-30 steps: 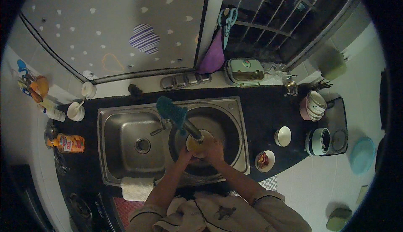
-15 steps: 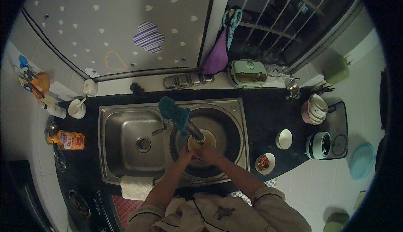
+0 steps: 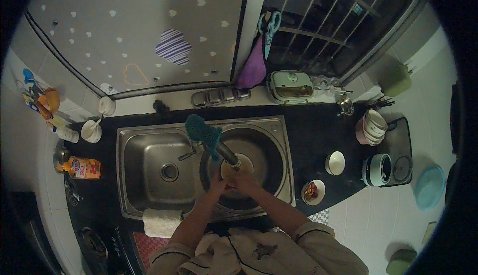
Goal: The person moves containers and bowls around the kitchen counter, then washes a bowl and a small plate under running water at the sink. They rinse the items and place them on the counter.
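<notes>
Both my hands are together in the round right basin (image 3: 271,185), under the tap (image 3: 228,154). A pale round bowl (image 3: 245,160) sits directly beneath the spout. My left hand (image 3: 218,182) is closed at the bowl's near left edge. Across the bowl's near right side lies my right hand (image 3: 244,179), its fingers curled inward toward the left hand. Dim light hides the fingertips and whatever the right hand may hold. A teal textured cloth or mitt (image 3: 202,133) drapes over the tap's upper part.
Left is a rectangular basin (image 3: 149,175), with a cream towel (image 3: 162,222) over its front edge. On the right counter stand a white bowl (image 3: 335,163), a bowl with reddish-brown food (image 3: 318,192) and stacked bowls (image 3: 373,125). An orange bottle (image 3: 84,168) lies far left.
The whole view has shifted slightly. My hands stay at the bowl under the tap, with the right hand's fingers a little differently placed.
</notes>
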`<state>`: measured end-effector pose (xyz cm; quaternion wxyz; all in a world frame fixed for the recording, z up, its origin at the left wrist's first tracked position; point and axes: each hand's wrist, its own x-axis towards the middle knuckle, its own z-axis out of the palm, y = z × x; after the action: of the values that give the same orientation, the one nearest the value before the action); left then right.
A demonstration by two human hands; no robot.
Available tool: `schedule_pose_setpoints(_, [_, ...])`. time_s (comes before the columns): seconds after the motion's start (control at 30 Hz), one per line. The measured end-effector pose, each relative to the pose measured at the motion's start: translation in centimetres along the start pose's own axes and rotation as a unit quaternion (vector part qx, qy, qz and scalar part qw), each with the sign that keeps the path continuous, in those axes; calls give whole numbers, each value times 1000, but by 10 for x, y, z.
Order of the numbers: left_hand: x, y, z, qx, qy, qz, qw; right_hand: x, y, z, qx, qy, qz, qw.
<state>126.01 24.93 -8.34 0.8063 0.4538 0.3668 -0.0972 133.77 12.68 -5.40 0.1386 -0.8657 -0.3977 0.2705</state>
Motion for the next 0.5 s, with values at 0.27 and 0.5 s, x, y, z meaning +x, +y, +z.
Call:
schedule_pose_setpoints(0.27, [17, -15, -6, -3, -50, 52, 997, 10, 3, 3, 229, -14, 25, 973])
schedule_pose_setpoints(0.5, [-11, 20, 13, 24, -20, -33, 999, 20, 18, 5, 94, -38, -10, 995])
